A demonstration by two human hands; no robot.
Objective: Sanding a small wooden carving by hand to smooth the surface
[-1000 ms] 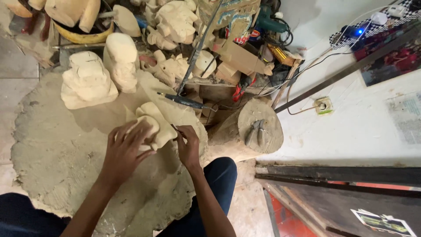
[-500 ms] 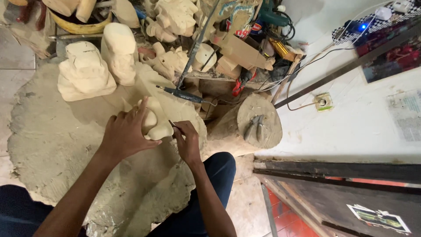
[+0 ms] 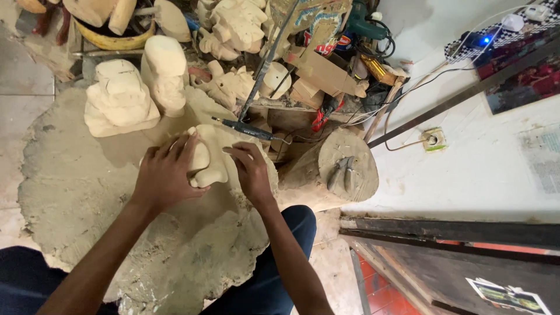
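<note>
Left hand [image 3: 166, 172] fingers wrapped over the pale wood carving [image 3: 205, 157], pinning it to the dusty slab [image 3: 76, 192]. Right hand [image 3: 251, 169] fingers curled together just right of the carving, apparently around a dark tool [image 3: 245, 128], though the grip is hidden. Risk: left fingers sit close, so a slipping tool could nick them. Pliers [image 3: 341, 172] lie on the stump [image 3: 344, 169], well apart.

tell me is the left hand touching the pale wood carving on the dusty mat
Touching. The head view shows the left hand laid over the carving, fingers wrapped across its top with no gap, pressing it onto the mat.
</note>
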